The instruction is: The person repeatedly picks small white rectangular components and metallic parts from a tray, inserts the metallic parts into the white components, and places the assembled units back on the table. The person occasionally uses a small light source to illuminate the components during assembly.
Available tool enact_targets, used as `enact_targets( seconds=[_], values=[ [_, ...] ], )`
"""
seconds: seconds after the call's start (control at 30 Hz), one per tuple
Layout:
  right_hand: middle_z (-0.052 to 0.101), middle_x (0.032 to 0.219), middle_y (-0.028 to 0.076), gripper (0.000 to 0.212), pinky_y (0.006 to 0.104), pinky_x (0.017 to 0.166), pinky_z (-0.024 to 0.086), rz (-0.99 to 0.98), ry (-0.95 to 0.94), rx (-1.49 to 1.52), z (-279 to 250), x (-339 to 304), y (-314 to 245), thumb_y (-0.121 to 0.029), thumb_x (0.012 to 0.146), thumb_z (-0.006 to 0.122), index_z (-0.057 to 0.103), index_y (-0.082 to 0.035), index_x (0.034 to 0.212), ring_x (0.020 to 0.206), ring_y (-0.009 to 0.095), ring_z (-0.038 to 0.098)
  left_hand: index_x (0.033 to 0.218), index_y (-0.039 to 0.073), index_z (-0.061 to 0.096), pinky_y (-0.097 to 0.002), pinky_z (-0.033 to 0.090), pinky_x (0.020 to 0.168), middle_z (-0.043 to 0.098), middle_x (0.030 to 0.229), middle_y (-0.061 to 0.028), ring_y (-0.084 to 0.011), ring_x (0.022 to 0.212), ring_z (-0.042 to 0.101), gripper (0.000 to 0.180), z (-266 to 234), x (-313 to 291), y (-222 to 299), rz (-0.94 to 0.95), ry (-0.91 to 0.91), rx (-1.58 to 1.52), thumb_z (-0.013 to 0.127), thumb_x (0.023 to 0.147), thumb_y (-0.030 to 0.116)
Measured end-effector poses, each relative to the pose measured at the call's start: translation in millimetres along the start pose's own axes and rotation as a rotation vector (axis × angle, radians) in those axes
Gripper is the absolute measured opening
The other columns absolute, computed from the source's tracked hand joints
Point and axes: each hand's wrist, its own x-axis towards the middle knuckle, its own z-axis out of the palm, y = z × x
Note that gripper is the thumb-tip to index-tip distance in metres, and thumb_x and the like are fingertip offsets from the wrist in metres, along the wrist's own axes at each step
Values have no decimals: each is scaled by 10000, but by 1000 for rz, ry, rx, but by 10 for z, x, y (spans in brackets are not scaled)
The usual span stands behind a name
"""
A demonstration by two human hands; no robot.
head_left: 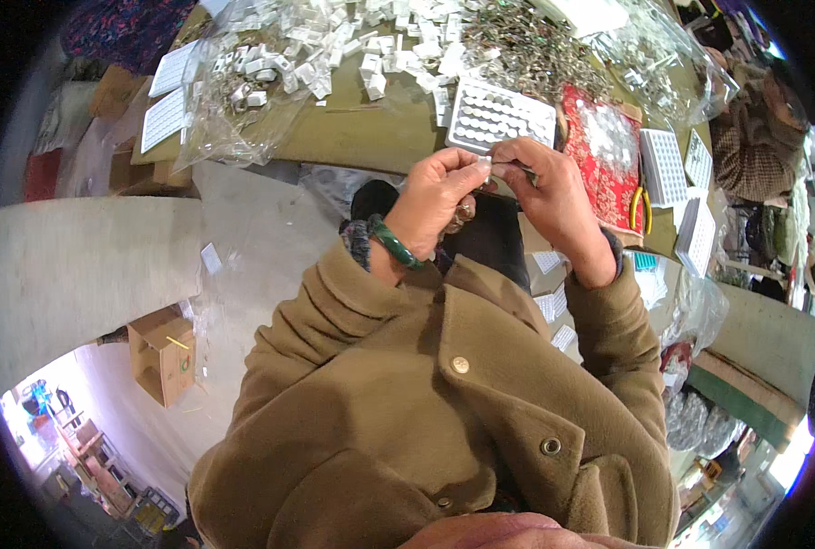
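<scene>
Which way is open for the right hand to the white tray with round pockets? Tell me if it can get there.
Probably yes. The white tray lies on the table just beyond the right hand, nothing between them. But both hands, left hand too, are pinching a small part, so it must let go first.

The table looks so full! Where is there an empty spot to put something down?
A bare strip of table lies along the near edge, between the clear bag of white parts and the white tray. Farther back, white pieces and metal bits crowd it. Right of the tray, a red cushion and more trays fill everything.
</scene>
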Motion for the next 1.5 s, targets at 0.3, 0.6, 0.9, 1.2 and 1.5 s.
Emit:
enact_targets(
  seconds=[0.3,0.6,0.9,1.2,1.5],
  values=[
    [639,836,34,124,248,677,456,36,-31,31,-408,117,234,-111,924,625,638,-8,993,768,89,559,1117,110,651,-138,310,501,619,799,40,14,579,411,199,-404,88,672,455,123,479,586,934,155],
    [641,695,61,214,266,611,489,186,119,-117,-674,367,733,-180,934,603,661,19,990,653,102,616,1079,80,694,-396,447,937,635,1148,-139,-311,1067,583,267,-1325,424,1358,1065,809,1682,628,832,157],
    [651,693,188,305,436,642,529,150,122,-564,-317,887,830,-387,812,663,729,-90,791,681,370,654,1039,3,691,-319,480,916,685,1080,-109,-211,1024,636,181,-633,434,465,974,446,781,588,894,36],
    [653,784,3,166,188,558,474,383,195,181,-618,820,919,-182,926,624,670,-33,982,660,51,626,1077,-18,673,-192,436,746,686,1033,-30,-45,891,571,192,-498,237,328,597,340,393,565,927,36],
    [685,922,49,206,220,684,541,265,124,501,-495,863,695,-173,945,610,646,-28,1087,778,104,667,1173,15,628,-223,478,723,686,1088,-61,-101,933,640,252,-251,243,370,519,186,344,530,959,103]
  ],
)
